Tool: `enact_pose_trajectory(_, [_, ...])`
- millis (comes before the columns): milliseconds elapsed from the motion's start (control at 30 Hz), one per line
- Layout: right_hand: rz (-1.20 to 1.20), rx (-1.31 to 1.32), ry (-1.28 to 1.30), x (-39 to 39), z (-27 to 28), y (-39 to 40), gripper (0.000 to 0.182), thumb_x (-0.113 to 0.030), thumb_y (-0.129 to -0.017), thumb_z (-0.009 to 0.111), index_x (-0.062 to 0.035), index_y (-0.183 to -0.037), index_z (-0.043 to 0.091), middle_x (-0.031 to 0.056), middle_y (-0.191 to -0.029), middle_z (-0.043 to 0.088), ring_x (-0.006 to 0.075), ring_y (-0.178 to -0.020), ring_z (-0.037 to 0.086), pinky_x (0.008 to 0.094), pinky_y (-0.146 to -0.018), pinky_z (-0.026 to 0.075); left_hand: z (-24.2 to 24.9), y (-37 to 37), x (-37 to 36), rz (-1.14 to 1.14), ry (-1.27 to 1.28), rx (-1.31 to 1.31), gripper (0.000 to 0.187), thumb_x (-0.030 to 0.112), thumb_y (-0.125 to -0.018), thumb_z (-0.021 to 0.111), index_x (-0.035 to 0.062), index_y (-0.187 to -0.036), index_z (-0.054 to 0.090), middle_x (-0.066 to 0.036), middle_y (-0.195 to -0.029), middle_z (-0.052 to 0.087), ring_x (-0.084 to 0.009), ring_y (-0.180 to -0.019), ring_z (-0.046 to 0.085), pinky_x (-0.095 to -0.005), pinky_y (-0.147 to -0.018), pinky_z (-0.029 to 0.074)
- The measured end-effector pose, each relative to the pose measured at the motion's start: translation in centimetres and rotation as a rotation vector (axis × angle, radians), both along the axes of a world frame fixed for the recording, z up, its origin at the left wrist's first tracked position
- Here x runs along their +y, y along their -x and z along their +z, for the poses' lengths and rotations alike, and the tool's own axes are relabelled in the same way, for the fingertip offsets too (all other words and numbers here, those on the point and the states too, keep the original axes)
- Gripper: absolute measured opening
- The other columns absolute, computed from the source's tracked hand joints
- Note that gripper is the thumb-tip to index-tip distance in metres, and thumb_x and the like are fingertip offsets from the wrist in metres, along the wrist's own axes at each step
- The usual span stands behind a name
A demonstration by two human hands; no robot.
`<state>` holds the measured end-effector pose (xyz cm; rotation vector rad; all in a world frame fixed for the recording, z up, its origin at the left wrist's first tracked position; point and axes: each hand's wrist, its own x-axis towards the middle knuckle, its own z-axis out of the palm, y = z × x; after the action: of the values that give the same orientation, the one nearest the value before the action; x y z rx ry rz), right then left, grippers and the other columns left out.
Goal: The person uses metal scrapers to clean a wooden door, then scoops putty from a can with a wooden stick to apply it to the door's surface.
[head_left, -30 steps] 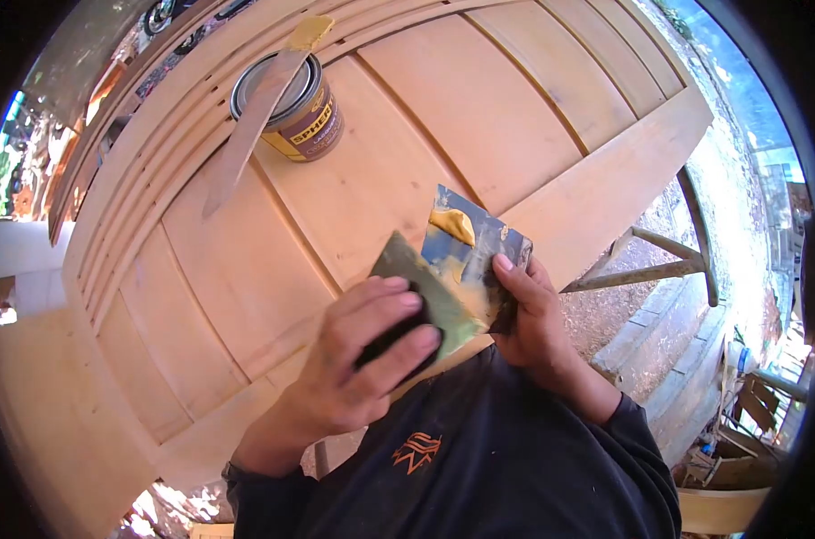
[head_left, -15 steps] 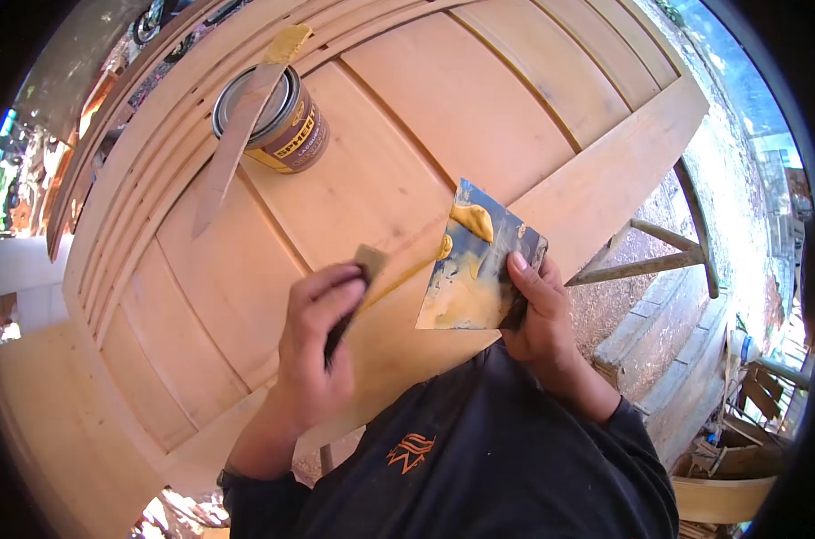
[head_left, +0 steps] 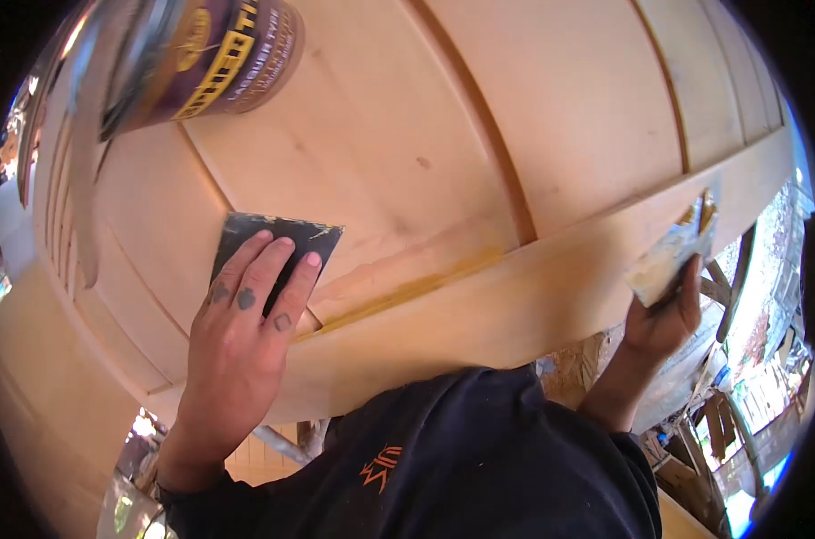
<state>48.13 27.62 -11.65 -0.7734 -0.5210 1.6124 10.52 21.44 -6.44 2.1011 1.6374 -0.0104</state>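
Observation:
My left hand (head_left: 241,341) presses its fingers along a dark, flat putty spreader (head_left: 277,228) held against the paneled wooden piece (head_left: 380,153). To its right, yellowish putty (head_left: 416,294) runs in a smeared line along the joint between panel and frame rail. At the far right, my right hand (head_left: 666,314) grips a flat plate (head_left: 664,260) smeared with yellow putty, tilted above the rail. The thumb and palm hide its lower edge.
A labeled lacquer-type putty can (head_left: 232,67) stands on the panel at the upper left, with a flat stick-like blade (head_left: 86,180) across its top. Wood scraps (head_left: 720,427) lie at the lower right. A plain board (head_left: 48,395) extends at the left.
My left hand has moved left and down onto the wood with the spreader. My right hand has carried the plate away to the right. The view has moved closer to the panel.

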Motion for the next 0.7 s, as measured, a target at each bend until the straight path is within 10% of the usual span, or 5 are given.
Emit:
enact_pose_trajectory(167, [-0.195, -0.274, 0.147, 1.8, -0.6, -1.9, 0.037, -0.02, -0.096, 0.037, 0.0072, -0.122, 0.041, 0.0204, -0.113, 0.053, 0.03, -0.097, 0.056, 0.0383, -0.072, 0.055, -1.2, 0.5, 2.0, -0.137, 0.106, 0.08, 0.037, 0.007, -0.074, 0.056, 0.0034, -0.111, 0.059, -0.014, -0.114, 0.054, -0.034, -0.11, 0.049, -0.0449, -0.09, 0.043])
enact_pose_trajectory(700, [0.091, -0.018, 0.086, 5.5, -1.6, -1.8, 0.034, -0.015, -0.097, 0.036, 0.002, -0.126, 0.036, 0.013, -0.115, 0.05, 0.0221, -0.088, 0.055, 0.0312, -0.067, 0.049, 0.1, -9.5, 6.8, -0.35, 0.162, -0.003, 0.026, 0.013, -0.076, 0.059, 0.0035, -0.1, 0.065, -0.006, -0.113, 0.058, -0.0294, -0.109, 0.052, -0.0514, -0.093, 0.039])
